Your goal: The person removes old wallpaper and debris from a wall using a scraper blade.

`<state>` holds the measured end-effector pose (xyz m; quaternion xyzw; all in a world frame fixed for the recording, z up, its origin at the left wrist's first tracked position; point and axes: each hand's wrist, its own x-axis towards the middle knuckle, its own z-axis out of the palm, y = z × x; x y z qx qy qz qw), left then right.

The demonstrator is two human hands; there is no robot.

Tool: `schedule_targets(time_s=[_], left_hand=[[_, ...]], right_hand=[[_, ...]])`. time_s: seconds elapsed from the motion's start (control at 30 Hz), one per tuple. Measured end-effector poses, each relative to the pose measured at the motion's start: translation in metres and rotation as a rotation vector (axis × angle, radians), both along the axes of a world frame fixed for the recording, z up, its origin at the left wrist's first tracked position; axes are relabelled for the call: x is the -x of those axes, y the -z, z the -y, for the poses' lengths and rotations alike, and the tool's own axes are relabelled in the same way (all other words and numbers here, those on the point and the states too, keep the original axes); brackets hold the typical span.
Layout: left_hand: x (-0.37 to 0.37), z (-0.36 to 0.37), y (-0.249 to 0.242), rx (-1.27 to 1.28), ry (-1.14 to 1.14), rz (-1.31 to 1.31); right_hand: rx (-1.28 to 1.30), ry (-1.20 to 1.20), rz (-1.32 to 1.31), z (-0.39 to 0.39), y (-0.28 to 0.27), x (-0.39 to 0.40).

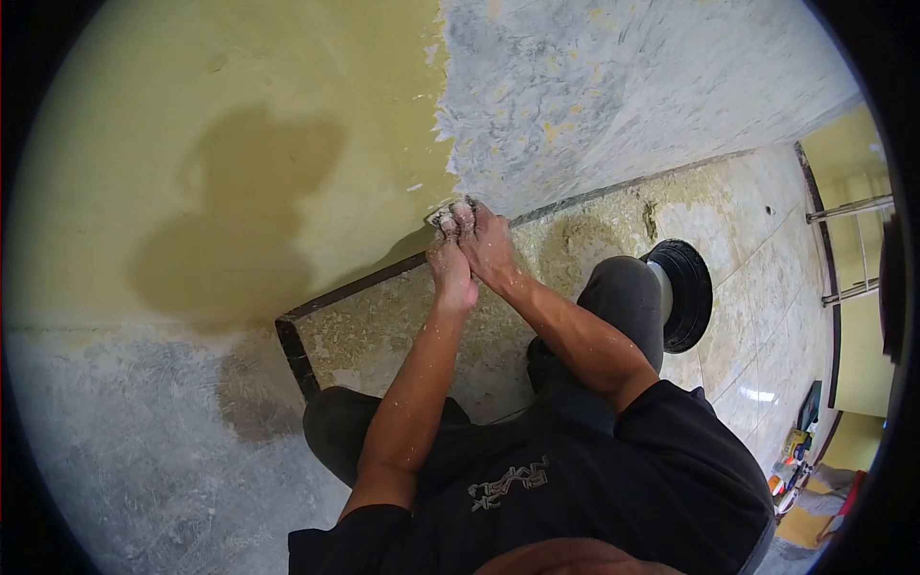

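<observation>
Both hands meet at the foot of the yellow wall, beside the ragged edge where the paint ends. My left hand is closed, its fingers pressed forward on a small flat, dust-covered piece that looks like a scraper blade. My right hand lies against the left, fingers curled over the same piece, which they mostly hide. Pale flakes cling to the fingers and forearms. To the right of the hands, the wall is a bare grey surface with yellow specks left on it.
A dark skirting strip runs along the wall's base. Paint flakes cover the tiled floor. A black-rimmed bucket stands by my right knee. Metal rails are far right; several small items and another person appear lower right.
</observation>
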<state>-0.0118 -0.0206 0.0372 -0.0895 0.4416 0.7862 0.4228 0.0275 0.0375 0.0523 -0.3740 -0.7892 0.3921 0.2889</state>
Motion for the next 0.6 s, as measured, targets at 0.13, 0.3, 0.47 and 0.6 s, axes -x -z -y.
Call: schedule_targets(time_s=[0.13, 0.3, 0.47, 0.6], left_hand=[[0.008, 0.002, -0.028, -0.002, 0.017, 0.031], [0.002, -0.003, -0.002, 0.097, -0.011, -0.013], [-0.001, 0.001, 0.016, 0.147, 0.006, -0.010], [0.009, 0.007, 0.019, 0.143, 0.056, -0.048]], right_hand=[[-0.084, -0.062, 0.101, -0.004, -0.016, 0.007], [-0.100, -0.002, -0.016, 0.000, 0.022, 0.004], [0.067, -0.019, 0.180, 0.000, 0.022, -0.005], [0.175, 0.033, -0.025, 0.007, 0.028, 0.004]])
